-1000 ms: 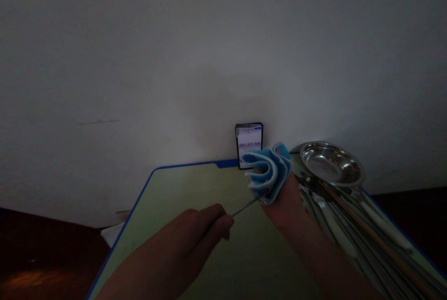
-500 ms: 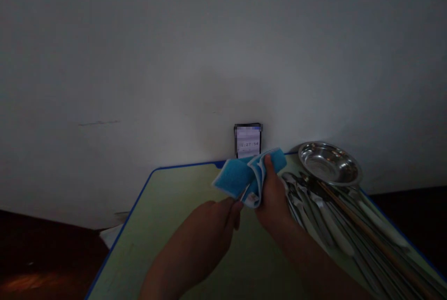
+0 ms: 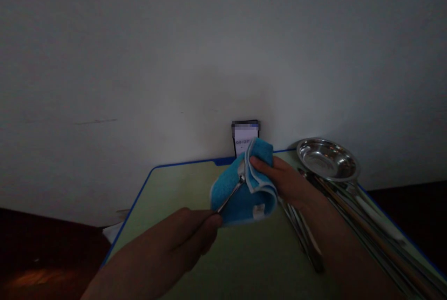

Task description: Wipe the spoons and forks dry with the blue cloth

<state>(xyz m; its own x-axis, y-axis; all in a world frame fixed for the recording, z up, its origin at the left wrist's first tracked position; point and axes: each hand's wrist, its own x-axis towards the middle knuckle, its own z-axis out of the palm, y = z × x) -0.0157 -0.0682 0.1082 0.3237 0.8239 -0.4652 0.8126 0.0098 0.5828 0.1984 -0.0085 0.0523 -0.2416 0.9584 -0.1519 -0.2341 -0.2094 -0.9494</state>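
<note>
My left hand (image 3: pixel 199 235) is closed around the handle of a metal spoon (image 3: pixel 228 198), which slants up and to the right. The spoon's head lies against a blue cloth (image 3: pixel 226 193) with pale edging and a small white label, and the cloth's fold partly hides it. My right hand (image 3: pixel 275 174) grips the cloth from the right, thumb on top of the folded part. Both hands are above the table. Under my right forearm lie several metal pieces of cutlery (image 3: pixel 303 235), partly covered by the arm.
A light green table (image 3: pixel 174 188) with a blue edge stands against a grey wall. At its back a phone (image 3: pixel 244 138) leans upright, showing a timer. A shiny metal bowl (image 3: pixel 328 160) sits at the back right, near long chopsticks (image 3: pixel 370 230) and more cutlery.
My left hand has moved a little left and down, showing more of the spoon. The cloth has opened out and hangs lower, and my right hand has turned with its thumb across it.
</note>
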